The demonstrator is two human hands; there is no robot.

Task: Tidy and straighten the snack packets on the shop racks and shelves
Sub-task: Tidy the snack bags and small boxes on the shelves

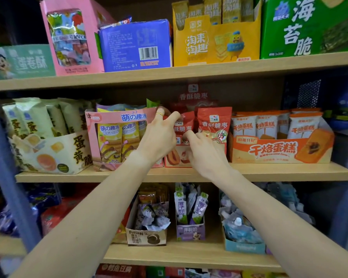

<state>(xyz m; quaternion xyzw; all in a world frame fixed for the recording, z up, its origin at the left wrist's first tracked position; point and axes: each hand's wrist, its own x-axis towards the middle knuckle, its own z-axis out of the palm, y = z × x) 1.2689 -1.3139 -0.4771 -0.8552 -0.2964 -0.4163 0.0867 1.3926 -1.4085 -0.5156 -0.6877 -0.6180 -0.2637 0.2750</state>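
Observation:
Several red jujube snack packets (214,125) stand in a red display box (177,159) at the middle of the middle shelf (269,173). My left hand (159,137), with a gold ring on one finger, reaches into the box and its fingers curl around the left red packet (184,122). My right hand (205,151) is just below and right of it, fingers bent against the front of the same packets. The lower parts of the packets are hidden behind both hands.
A pink box of pie snacks (119,137) stands left of the red box, an orange cake box (279,145) to its right. The top shelf holds blue (135,47), yellow (215,41) and green cartons. The lower shelf holds small boxes of pouches (189,213).

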